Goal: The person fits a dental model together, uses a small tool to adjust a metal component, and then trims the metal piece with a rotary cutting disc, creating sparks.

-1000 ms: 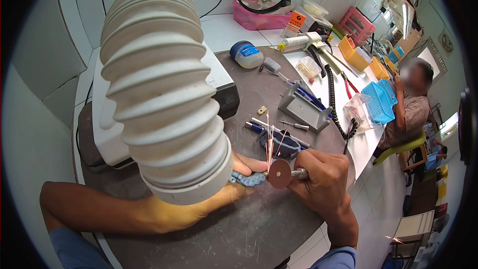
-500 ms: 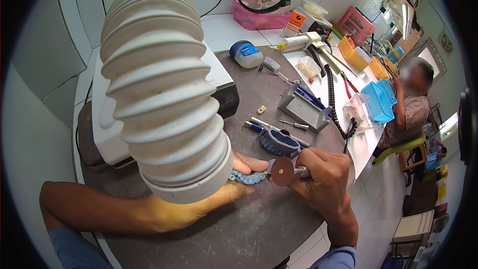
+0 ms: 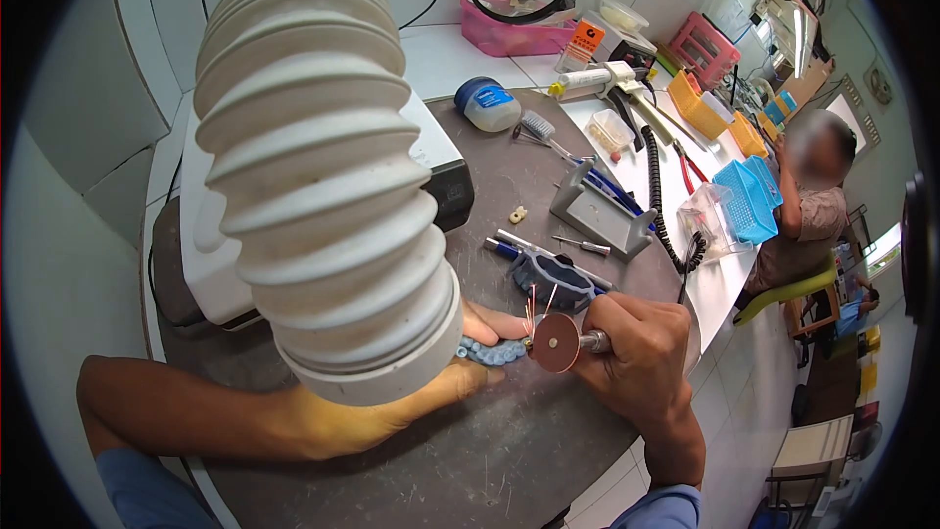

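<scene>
My left hand [image 3: 446, 384], partly hidden behind the white hose, pinches a blue-grey dental model [image 3: 494, 353] between thumb and fingers just above the bench. My right hand [image 3: 636, 353] is wrapped around a rotary handpiece [image 3: 593, 340] fitted with a reddish-brown cutting disc [image 3: 556, 343]. The disc's edge meets the right end of the model, at a small yellowish metallic spot. Thin orange sparks rise from there. Just behind the disc lies another grey-blue dental model [image 3: 550, 274], resting by some pens.
A big ribbed suction hose [image 3: 318, 176] looms over the left side. Behind stand a blue-lidded jar [image 3: 487, 104], a brush [image 3: 538, 124], a grey handpiece stand [image 3: 602, 210] and a coiled black cord [image 3: 654, 186]. A small tooth-coloured piece [image 3: 518, 215] lies mid-bench. Another person [image 3: 808, 196] sits at the right.
Sparks now fly up from where the disc meets the model; none showed before. Both hands keep nearly the same position, and the view has shifted very slightly.
</scene>
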